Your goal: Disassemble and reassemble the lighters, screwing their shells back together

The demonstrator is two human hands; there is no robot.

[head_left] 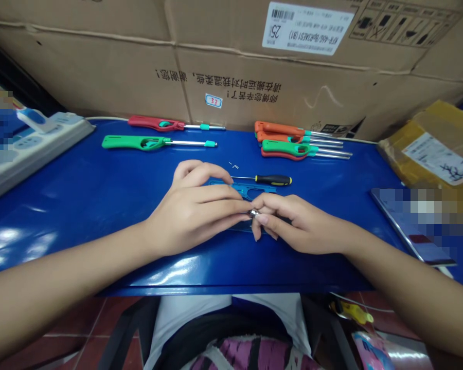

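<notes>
Just above the blue tabletop point(185, 270), a small shiny metal piece point(253, 212) sits between the fingertips of both hands. My left hand point(198, 208) closes on it from the left, covering most of that side. From the other side, the thumb and fingers of my right hand point(301, 223) pinch the metal. Beneath and behind the hands lies a blue plastic lighter casing point(250, 192), partly covered by my fingers. A black and yellow screwdriver point(273, 180) lies just beyond it, its shaft pointing left. Tiny white bits point(234, 166) are beyond the left fingers.
Red point(154, 123) and green point(135, 143) long-necked lighters lie at the back left. Several orange and green lighters point(285, 148) are stacked back right. A power strip point(34, 146) stands left; a phone point(412, 226) and taped parcel point(432, 149) are right. A large carton point(119, 67) walls the back.
</notes>
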